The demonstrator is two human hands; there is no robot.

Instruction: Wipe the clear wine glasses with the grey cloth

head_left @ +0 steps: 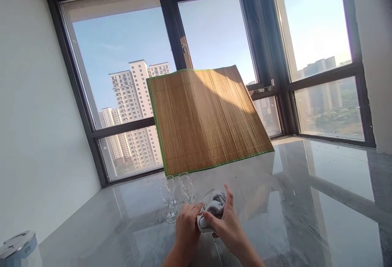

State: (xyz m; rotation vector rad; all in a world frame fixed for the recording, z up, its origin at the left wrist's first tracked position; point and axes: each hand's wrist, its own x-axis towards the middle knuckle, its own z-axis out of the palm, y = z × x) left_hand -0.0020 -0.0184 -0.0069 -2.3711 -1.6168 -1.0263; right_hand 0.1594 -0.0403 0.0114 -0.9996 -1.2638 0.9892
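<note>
My left hand [187,223] is closed at the left side of a small clear glass, mostly hidden by fingers and cloth. Of that glass [206,196], a thin curved rim shows above the hands. A grey-white cloth [216,204] is bunched at the glass between both hands. My right hand [229,223] grips the cloth with the thumb across its front, one finger pointing upward. Just beyond my left hand stand several clear stemmed glasses [172,216], upright and close together on the glossy grey surface [147,238].
A bamboo mat [208,120] with green edging leans against the dark-framed window [167,22] behind the glasses. At the lower left corner sits a blue-and-white round container [20,244]. A white wall [36,95] bounds the left side.
</note>
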